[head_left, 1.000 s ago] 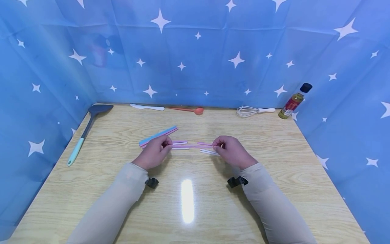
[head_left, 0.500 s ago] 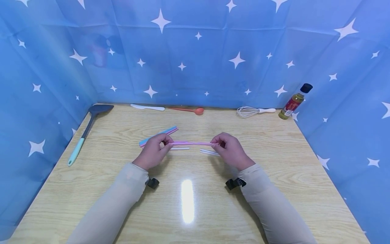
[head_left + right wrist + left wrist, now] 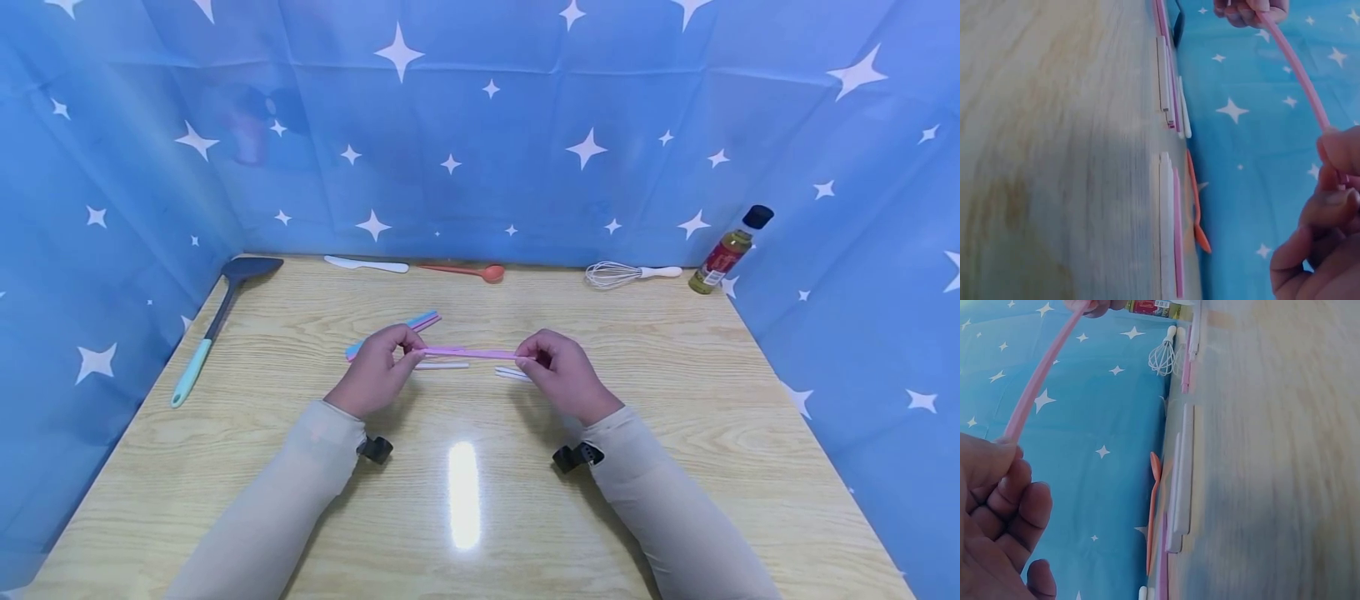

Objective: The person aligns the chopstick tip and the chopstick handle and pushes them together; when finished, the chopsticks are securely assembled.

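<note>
Above the table, a slim pink strip [image 3: 487, 354] stretches between both hands. My left hand [image 3: 379, 371] pinches one end between thumb and index finger; my right hand [image 3: 564, 375] pinches the other. Both wrist views show the pink strip [image 3: 1041, 378] held off the tabletop with a slight bend. In the left wrist view, the other fingers of the left hand [image 3: 997, 512] are curled loosely. White strips [image 3: 450, 365] lie beneath the left end, and more white strips [image 3: 510, 374] lie near the right hand, partly hidden by it.
Blue and pink strips [image 3: 425, 321] lie diagonally behind the left hand. Along the back edge are a white knife [image 3: 366, 265], a red spoon [image 3: 491, 273], a whisk [image 3: 611, 274] and a bottle [image 3: 720, 258]. A spatula [image 3: 217, 321] lies at the left edge.
The pink strip has risen a little and now overlaps the pink pieces behind it. My right hand has shifted slightly left, closer to the left hand. Both keep their pinch.
</note>
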Available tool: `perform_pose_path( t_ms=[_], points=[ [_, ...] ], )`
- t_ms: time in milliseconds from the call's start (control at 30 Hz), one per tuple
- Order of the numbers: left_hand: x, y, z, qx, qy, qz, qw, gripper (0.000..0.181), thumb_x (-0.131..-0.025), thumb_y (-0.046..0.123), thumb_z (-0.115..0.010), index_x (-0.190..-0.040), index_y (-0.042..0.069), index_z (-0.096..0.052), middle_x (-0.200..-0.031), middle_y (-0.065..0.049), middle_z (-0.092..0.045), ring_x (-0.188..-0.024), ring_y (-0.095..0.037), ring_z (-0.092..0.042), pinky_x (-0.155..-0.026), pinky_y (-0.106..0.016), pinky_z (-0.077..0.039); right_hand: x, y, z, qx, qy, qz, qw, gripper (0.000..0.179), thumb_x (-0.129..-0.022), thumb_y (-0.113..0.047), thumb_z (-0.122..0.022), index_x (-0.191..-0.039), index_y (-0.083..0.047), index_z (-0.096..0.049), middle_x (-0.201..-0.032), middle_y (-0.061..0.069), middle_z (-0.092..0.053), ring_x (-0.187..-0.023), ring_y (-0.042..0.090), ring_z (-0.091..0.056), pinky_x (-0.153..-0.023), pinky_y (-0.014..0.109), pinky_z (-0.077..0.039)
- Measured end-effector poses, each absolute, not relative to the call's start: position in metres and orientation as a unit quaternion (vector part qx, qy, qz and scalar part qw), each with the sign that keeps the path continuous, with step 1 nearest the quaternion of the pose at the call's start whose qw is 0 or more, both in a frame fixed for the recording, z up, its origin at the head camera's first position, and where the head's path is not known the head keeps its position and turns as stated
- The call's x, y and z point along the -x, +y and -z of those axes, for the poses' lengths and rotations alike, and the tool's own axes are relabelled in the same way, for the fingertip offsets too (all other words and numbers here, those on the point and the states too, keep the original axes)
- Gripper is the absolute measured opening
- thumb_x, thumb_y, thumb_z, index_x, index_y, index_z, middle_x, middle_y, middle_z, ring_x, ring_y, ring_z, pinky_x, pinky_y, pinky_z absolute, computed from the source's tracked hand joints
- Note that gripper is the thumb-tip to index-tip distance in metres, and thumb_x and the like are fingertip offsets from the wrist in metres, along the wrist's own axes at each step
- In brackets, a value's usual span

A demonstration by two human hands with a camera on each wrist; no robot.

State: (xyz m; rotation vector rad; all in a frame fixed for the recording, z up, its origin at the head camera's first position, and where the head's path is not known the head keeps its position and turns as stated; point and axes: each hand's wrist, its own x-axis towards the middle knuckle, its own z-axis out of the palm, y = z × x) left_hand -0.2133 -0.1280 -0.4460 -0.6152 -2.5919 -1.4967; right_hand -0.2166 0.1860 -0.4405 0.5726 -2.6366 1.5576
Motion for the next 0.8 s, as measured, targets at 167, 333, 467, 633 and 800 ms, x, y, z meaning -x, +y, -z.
perform_pose_path(
  t_ms=[167,333,467,633,800],
  points=[
    [0.215,-0.130,0.446,0.204,-0.846,0.489,0.053,0.004,-0.105,0.009,-0.065,-0.102,0.009,-0.069,-0.095,-0.005,-0.064,-0.065,-0.022,-0.045,-0.072,-0.030,-0.045,0.216,0.186,0.440,-0.169,-0.849,-0.501,0.009,0.004,-0.102,-0.007,-0.069,-0.101,-0.008,-0.072,-0.084,0.007,-0.059,-0.068,0.020,-0.049,-0.058,0.025,-0.041],
    [0.221,-0.136,0.448,0.187,-0.849,0.491,0.050,0.004,-0.105,0.011,-0.066,-0.102,0.010,-0.069,-0.093,-0.004,-0.063,-0.070,-0.024,-0.050,-0.072,-0.032,-0.046,0.218,0.186,0.441,-0.145,-0.852,-0.503,-0.004,0.008,-0.102,-0.012,-0.069,-0.108,-0.008,-0.074,-0.087,0.008,-0.061,-0.071,0.025,-0.050,-0.059,0.026,-0.042],
    [0.228,-0.148,0.451,0.155,-0.855,0.492,0.051,0.005,-0.105,0.013,-0.065,-0.103,0.010,-0.068,-0.095,-0.005,-0.062,-0.084,-0.025,-0.054,-0.077,-0.036,-0.046,0.221,0.188,0.442,-0.125,-0.850,-0.511,-0.004,0.020,-0.102,-0.016,-0.070,-0.118,-0.004,-0.073,-0.092,0.008,-0.061,-0.074,0.026,-0.052,-0.061,0.027,-0.044],
    [0.238,-0.170,0.455,0.079,-0.871,0.481,0.063,0.011,-0.107,0.015,-0.062,-0.109,0.006,-0.068,-0.100,-0.009,-0.063,-0.081,-0.024,-0.054,-0.069,-0.034,-0.047,0.223,0.189,0.443,-0.118,-0.845,-0.522,-0.005,0.026,-0.102,-0.018,-0.070,-0.121,0.000,-0.072,-0.094,0.008,-0.060,-0.077,0.026,-0.052,-0.063,0.027,-0.044],
    [0.246,-0.194,0.461,-0.004,-0.895,0.441,0.069,0.016,-0.108,0.019,-0.059,-0.112,0.006,-0.067,-0.100,-0.012,-0.063,-0.088,-0.025,-0.055,-0.083,-0.041,-0.041,0.222,0.190,0.444,-0.117,-0.839,-0.531,-0.009,0.025,-0.102,-0.016,-0.071,-0.120,0.001,-0.072,-0.093,0.008,-0.061,-0.075,0.025,-0.052,-0.062,0.027,-0.043]
  ],
)
